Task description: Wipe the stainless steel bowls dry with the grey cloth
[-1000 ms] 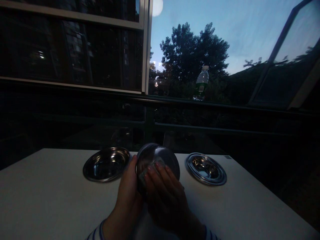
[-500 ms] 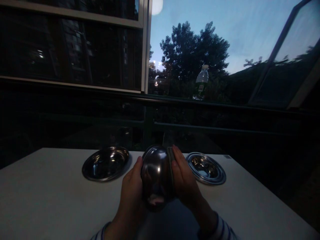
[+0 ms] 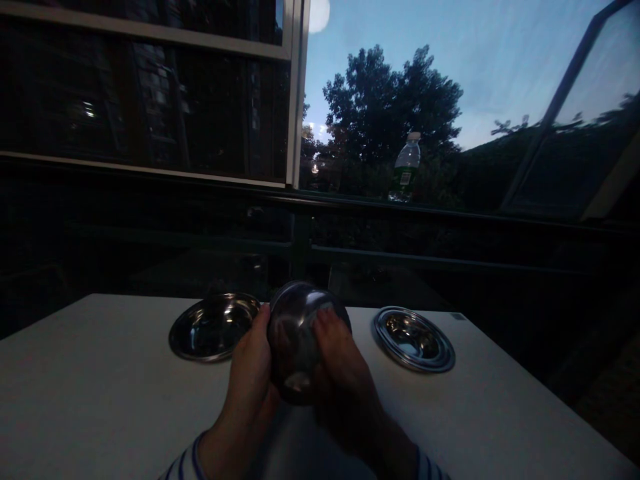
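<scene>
A shiny metal bowl (image 3: 290,333) is held up over the table, tilted so that its rounded outside faces me. My left hand (image 3: 253,360) grips it by the left side, the thumb along the edge. Against the outer wall on the right lies my right hand (image 3: 345,363), fingers bent and pressed to the metal. A thin greyish cloth or pad appears to be under those fingers; it is mostly covered and dim here. The bowl's inside is hidden from view.
On the white table (image 3: 125,400), a wide metal basin (image 3: 205,333) stands at back left and a stack of metal dishes (image 3: 415,340) at back right. A plastic bottle (image 3: 406,170) stands on the sill by the window frame (image 3: 295,100).
My right hand has moved left, from the bowl's right edge onto its outer face. The bowl has turned and shifted slightly left with my left hand still on it.
</scene>
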The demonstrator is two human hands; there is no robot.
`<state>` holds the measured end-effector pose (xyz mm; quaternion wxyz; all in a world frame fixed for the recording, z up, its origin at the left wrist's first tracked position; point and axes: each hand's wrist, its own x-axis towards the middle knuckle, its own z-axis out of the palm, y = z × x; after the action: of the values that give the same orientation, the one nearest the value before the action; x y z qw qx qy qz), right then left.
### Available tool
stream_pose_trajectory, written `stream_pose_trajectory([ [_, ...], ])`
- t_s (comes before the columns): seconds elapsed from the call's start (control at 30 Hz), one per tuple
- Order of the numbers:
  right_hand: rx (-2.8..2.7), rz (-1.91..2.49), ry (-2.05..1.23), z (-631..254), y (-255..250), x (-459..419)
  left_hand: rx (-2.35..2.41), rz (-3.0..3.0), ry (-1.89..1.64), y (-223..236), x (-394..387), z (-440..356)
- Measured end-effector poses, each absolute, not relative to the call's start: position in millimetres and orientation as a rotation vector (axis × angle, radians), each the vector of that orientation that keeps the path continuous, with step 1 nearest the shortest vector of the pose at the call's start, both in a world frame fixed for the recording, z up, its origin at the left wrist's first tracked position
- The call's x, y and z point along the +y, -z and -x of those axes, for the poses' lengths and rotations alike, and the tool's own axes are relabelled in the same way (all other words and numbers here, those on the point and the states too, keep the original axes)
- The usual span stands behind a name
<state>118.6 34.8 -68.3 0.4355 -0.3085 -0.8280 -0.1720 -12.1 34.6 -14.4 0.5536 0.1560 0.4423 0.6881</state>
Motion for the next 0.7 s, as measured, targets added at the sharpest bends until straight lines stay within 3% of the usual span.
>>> stream_pose_trajectory([
  [0.17,-1.926,0.926,0.298,-131.2,70.8,47.2,1.046,-0.423,-1.588,20.4,32.8,6.2],
  [0.47,-2.198,0.667,0.577,-104.0,58.3,12.9,1.026,-0.469,-1.555,12.5,31.8,12.7],
  [0.7,-1.909,0.972,0.170,-143.4,57.1,53.4,1.097,-0.470,-1.501,18.6,29.5,4.8],
])
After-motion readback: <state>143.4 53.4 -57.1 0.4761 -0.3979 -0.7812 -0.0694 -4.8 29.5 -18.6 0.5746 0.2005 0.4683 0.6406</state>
